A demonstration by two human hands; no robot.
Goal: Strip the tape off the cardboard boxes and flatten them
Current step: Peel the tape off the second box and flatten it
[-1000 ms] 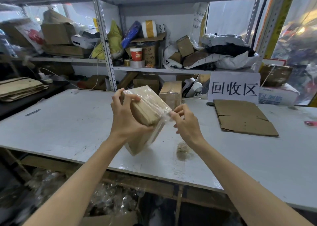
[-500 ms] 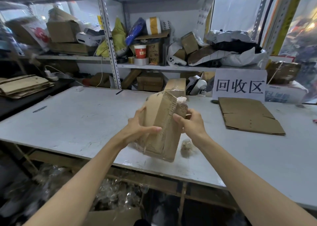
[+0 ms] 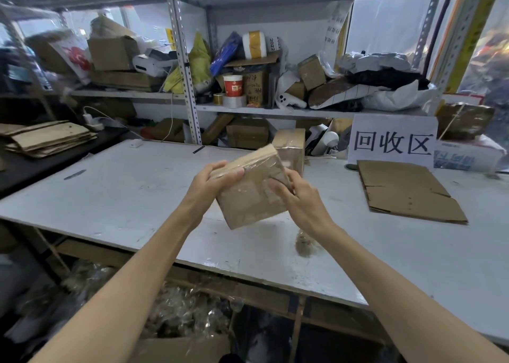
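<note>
A person held a box (image 3: 250, 197) above the middle of the table (image 3: 110, 197), the left hand (image 3: 209, 183) gripping its upper left edge and the right hand (image 3: 298, 198) at its right side. Behind it a second box (image 3: 292, 146) stood on the table. To the right lay a flattened cardboard sheet (image 3: 407, 191), with a sign (image 3: 392, 142) propped just behind. A wad of tape (image 3: 304, 242) lay under the right wrist. A cardboard stack (image 3: 46, 139) rested on a side surface at far left; shelving (image 3: 183, 59) ran along the back.

i see a white worktop (image 3: 110, 197) in front of grey metal shelving (image 3: 183, 73) crammed with clutter. a white sign (image 3: 392, 142) stands at the back, and light comes through a window (image 3: 490, 59) on the right.
</note>
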